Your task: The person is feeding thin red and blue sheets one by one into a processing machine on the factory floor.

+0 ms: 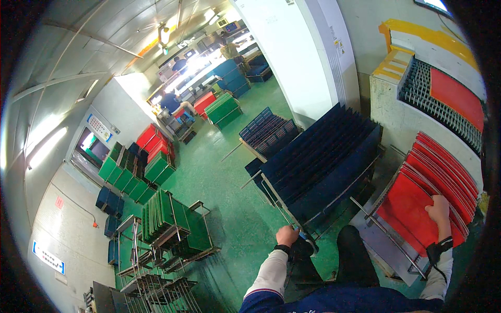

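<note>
Head view: green floor (235, 208) runs far to near; dark blue panels (323, 156) stand racked near the middle, red panels (402, 208) lean in a row near right, green panels (162, 219) stand at left; the right hand (438, 209) curls against a red panel, grip unclear; the left hand (287, 236) is closed beside the blue rack, contents hidden

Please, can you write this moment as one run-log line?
left hand: curled near dark-blue panels, grip unclear | right hand: on red panels | nearby: red sheet on rollers, green panels
</note>
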`<action>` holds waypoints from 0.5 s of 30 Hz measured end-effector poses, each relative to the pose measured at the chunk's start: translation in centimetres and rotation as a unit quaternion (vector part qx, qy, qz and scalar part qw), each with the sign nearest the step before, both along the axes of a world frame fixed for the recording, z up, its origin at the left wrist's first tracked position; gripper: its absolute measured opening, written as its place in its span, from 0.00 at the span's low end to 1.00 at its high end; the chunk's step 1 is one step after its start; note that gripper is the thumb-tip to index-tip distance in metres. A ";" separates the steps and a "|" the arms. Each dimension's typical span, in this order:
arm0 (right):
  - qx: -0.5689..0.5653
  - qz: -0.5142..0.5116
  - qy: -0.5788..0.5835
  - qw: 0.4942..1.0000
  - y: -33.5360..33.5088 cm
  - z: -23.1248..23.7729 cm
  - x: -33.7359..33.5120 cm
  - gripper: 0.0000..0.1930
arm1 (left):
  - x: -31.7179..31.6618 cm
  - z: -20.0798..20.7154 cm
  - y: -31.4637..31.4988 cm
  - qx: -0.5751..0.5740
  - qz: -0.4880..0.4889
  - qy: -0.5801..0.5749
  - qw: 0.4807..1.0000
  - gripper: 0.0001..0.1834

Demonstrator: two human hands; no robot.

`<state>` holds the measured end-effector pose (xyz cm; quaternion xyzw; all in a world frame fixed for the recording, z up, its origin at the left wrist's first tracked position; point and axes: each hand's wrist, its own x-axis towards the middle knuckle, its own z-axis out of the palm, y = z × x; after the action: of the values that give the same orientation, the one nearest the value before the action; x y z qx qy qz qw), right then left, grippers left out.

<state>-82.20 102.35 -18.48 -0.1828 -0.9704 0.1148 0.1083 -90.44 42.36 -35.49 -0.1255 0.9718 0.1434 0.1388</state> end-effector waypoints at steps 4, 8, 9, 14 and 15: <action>-0.004 -0.008 -0.011 1.000 -0.6 0.6 0.0 0.16 | 0.0 0.0 -0.1 0.004 0.005 -0.001 1.000 0.25; -0.001 -0.010 -0.007 1.000 -0.4 0.3 -0.1 0.16 | 0.1 0.1 0.0 0.000 0.003 0.001 1.000 0.26; -0.001 -0.010 -0.007 1.000 -0.3 0.3 -0.1 0.16 | 0.1 0.1 0.0 0.000 0.003 0.001 1.000 0.26; -0.006 -0.001 0.004 1.000 -0.2 0.2 0.0 0.15 | 0.1 0.0 -0.1 0.011 0.001 0.008 1.000 0.26; -0.006 0.000 0.004 1.000 -0.3 0.3 0.0 0.15 | 0.1 -0.2 -0.2 0.011 0.002 0.008 1.000 0.26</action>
<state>-82.23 102.07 -18.19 -0.1834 -0.9692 0.1214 0.1111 -90.31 42.20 -35.67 -0.1246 0.9711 0.1549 0.1322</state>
